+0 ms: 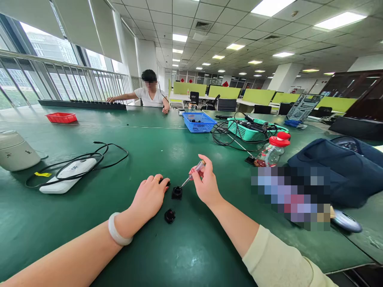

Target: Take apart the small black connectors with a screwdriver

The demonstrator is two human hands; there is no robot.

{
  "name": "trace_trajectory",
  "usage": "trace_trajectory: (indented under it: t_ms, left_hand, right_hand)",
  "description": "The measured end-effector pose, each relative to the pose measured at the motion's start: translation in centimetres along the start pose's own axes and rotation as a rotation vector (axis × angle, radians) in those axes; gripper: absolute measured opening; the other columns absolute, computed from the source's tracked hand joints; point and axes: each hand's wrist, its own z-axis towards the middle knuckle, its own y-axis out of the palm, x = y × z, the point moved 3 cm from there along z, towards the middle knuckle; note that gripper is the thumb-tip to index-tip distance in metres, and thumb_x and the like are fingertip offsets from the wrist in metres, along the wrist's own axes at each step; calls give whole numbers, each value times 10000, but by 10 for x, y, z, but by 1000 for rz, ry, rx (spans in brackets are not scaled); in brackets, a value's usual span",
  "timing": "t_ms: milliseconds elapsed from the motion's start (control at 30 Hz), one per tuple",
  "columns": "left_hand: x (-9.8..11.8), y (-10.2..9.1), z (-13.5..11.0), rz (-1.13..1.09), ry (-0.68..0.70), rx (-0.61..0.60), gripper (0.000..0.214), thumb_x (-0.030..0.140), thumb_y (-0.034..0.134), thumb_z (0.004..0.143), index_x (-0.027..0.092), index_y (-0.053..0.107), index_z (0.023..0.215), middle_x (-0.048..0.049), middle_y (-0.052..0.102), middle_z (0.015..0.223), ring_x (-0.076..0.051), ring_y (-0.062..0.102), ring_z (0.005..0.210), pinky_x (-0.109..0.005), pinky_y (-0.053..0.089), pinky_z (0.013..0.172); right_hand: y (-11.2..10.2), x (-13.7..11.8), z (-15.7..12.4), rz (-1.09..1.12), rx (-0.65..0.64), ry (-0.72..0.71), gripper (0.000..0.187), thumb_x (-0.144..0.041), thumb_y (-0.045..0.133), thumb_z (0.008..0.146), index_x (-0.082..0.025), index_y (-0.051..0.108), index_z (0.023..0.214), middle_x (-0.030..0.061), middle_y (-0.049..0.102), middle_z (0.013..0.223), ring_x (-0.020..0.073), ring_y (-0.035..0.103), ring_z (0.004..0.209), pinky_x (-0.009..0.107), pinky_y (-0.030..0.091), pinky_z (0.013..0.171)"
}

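My right hand (206, 181) pinches a screwdriver (194, 171) that slants down to the left. Its tip meets, or comes very close to, the rim of a small black square part (176, 193) with a round opening, lying on the green tabletop (191, 243). Just left of it, my left hand (151, 195) rests palm down, fingers closed over a small black part (165, 182) mostly hidden beneath the fingertips. A second loose part, a rounded black piece (170, 216), lies nearer to me, apart from both hands.
A white device (72, 175) with a black cable and a pale container (16, 151) are at left. Beyond are a red basket (61, 117), blue basket (199, 122) and green basket (248, 131) with cables. At right stand a red-lidded jar (273, 149) and dark bag (335, 167). Another person (149, 93) sits opposite.
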Motion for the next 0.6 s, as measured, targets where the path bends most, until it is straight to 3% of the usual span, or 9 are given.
trace_trajectory:
  t_ms: [233, 400, 600]
  left_hand:
    - [1, -7, -3, -208, -18, -36, 479, 436, 286, 978, 188, 646, 1176, -112, 603, 1278, -279, 581, 1126, -460, 474, 1007]
    - [2, -6, -8, -376, -12, -23, 425, 438, 328, 964, 184, 652, 1072, -97, 643, 1235, -255, 576, 1194, -427, 473, 1058]
    - [16, -8, -18, -504, 170, -54, 439, 422, 364, 958, 213, 504, 1317, -86, 550, 1390, -234, 484, 1312, -457, 411, 1145]
  right_hand:
    - [6, -1, -2, 50, -78, -29, 463, -305, 487, 925, -232, 341, 1358, 16, 645, 818, 169, 657, 740, 370, 581, 740]
    - [7, -2, -3, 53, -98, -61, 474, -288, 489, 925, -227, 341, 1372, 18, 650, 823, 161, 654, 737, 355, 580, 736]
    - [4, -5, -3, 23, -71, -90, 464, -282, 492, 921, -221, 356, 1360, 10, 651, 803, 156, 642, 699, 355, 566, 728]
